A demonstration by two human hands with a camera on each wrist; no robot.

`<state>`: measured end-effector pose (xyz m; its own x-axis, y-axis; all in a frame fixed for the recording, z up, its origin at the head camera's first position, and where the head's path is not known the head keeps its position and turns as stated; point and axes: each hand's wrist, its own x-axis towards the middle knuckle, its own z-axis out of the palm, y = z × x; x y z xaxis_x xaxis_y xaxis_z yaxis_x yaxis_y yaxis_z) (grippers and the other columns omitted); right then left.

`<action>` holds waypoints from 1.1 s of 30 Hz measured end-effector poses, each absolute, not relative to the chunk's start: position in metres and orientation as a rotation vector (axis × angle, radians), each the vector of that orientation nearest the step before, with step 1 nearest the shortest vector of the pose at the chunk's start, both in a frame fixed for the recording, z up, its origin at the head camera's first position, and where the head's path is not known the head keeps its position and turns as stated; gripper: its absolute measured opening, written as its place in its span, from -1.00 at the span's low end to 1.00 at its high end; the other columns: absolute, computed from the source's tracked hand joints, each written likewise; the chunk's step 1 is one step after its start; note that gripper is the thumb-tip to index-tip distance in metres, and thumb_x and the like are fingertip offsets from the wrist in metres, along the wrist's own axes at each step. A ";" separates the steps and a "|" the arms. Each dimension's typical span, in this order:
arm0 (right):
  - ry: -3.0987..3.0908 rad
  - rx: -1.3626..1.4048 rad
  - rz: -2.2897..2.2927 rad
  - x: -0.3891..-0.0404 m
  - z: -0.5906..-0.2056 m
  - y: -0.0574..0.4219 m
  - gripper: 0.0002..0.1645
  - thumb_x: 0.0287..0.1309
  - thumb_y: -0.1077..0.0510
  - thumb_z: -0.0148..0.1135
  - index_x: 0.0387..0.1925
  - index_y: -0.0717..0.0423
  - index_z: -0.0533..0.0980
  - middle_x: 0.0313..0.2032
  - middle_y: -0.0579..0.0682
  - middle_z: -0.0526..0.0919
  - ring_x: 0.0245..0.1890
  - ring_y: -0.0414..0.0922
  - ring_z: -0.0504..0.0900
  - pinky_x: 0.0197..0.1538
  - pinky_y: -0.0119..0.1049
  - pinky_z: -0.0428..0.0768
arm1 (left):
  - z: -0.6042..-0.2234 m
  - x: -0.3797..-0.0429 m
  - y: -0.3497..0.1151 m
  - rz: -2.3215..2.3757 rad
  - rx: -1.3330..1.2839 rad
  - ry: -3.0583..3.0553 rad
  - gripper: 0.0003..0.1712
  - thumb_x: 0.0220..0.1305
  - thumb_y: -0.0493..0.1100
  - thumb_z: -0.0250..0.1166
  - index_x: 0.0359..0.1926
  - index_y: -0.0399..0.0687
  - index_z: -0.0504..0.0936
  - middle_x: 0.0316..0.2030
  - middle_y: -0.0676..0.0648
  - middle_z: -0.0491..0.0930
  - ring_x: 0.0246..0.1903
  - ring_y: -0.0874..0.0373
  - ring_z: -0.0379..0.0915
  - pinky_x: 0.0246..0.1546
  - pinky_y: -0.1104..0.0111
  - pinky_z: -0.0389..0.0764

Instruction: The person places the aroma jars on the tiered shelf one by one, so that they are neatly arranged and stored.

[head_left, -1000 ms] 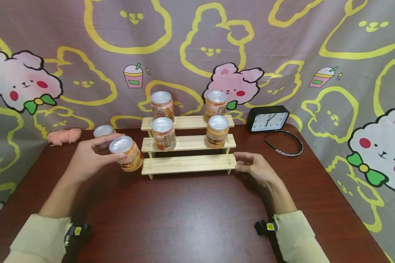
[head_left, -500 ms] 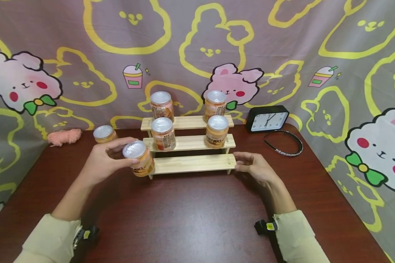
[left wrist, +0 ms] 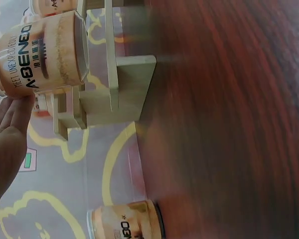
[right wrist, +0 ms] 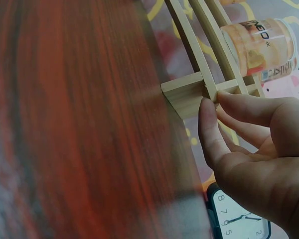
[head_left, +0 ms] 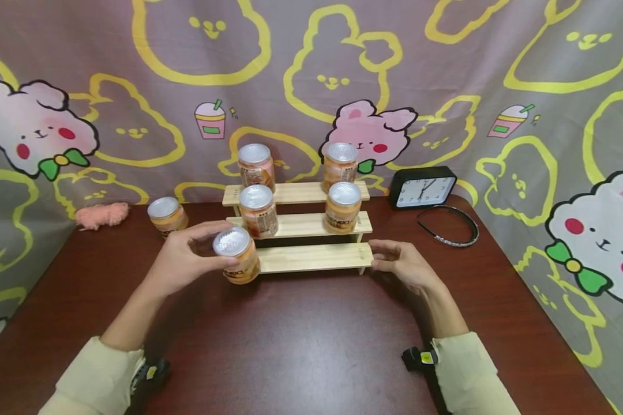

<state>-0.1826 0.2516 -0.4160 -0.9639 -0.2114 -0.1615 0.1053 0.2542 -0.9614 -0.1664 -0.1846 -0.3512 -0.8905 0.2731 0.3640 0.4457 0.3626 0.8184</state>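
My left hand (head_left: 184, 259) grips an orange-labelled can (head_left: 243, 266) with a silver lid, thumb on the near side. The can is at the left end of the lowest step of a three-tier wooden shelf (head_left: 311, 258). In the left wrist view a gap shows between the held can (left wrist: 45, 55) and the step's board (left wrist: 112, 64). At the shelf's right end, my right hand (head_left: 405, 265) pinches the lowest step's corner between thumb and fingertips, seen closely in the right wrist view. Two matching cans stand on the middle step, one left (head_left: 258, 213), one right (head_left: 342, 208).
Two more cans, one left (head_left: 256, 167) and one right (head_left: 340, 167), stand on the top step. Another can (head_left: 167, 216) stands on the table left of the shelf, near pink yarn (head_left: 101, 216). A black clock (head_left: 423, 187) and a headband (head_left: 449, 226) lie to the right.
My left hand has carried the can rightward and slightly nearer, from beside the shelf to its lowest step's left end, uncovering the can on the table. The right hand stays put.
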 end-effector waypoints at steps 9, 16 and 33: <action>2.270 -0.096 -1.764 -0.183 -0.416 0.252 -0.34 0.26 0.42 0.28 0.36 0.46 0.34 0.13 0.36 0.57 -0.02 -0.15 0.61 -0.05 -0.31 0.65 | -0.354 -0.167 -0.176 -1.568 -0.720 -2.443 -0.35 -0.10 -0.34 0.66 0.11 -0.24 0.70 0.13 -0.16 0.63 0.15 0.31 0.48 0.08 0.52 0.51; 2.260 -0.101 -1.776 -0.182 -0.417 0.251 -0.34 0.25 0.43 0.28 0.36 0.47 0.33 0.18 0.39 0.53 0.03 -0.09 0.60 -0.03 -0.31 0.65 | -0.354 -0.169 -0.169 -1.561 -0.742 -2.455 -0.33 -0.11 -0.31 0.67 0.12 -0.20 0.70 0.14 -0.14 0.63 0.16 0.29 0.47 0.10 0.52 0.49; 2.248 -0.107 -1.784 -0.184 -0.416 0.251 -0.34 0.26 0.43 0.27 0.36 0.48 0.32 0.17 0.40 0.53 0.04 -0.07 0.59 -0.02 -0.30 0.65 | -0.357 -0.175 -0.129 -1.703 -0.906 -2.384 -0.31 -0.14 -0.38 0.66 0.12 -0.30 0.67 0.08 -0.14 0.67 0.11 0.13 0.52 0.06 0.36 0.60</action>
